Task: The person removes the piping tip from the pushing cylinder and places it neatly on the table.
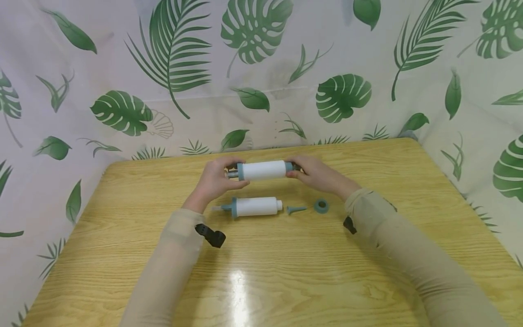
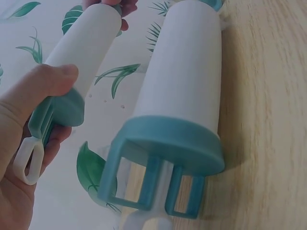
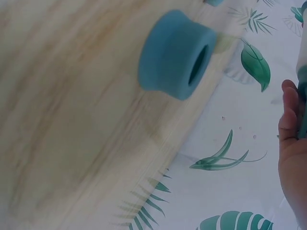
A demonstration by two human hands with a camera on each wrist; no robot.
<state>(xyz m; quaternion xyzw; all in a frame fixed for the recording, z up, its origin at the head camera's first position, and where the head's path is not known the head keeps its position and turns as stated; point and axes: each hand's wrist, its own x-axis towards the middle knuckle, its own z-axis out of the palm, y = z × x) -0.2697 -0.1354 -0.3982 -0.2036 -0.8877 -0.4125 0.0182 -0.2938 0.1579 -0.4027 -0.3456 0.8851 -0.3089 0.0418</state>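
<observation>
Above the table (image 1: 294, 272), at frame centre, I see the left hand (image 1: 215, 178), fingers curled round one end of the upper tube (image 1: 264, 170), and the right hand (image 1: 313, 173) pinching the other. If either grip slackens, I think this tube may fall and knock the lower tube (image 1: 256, 206), cone (image 1: 295, 210) or ring (image 1: 316, 209).

Shows right hand (image 3: 293, 148) holding white-and-teal tube (image 3: 303, 55) at right edge, teal ring (image 3: 160, 55) on wooden table (image 3: 72, 120), leaf-print cloth (image 3: 259, 153) beyond.
</observation>
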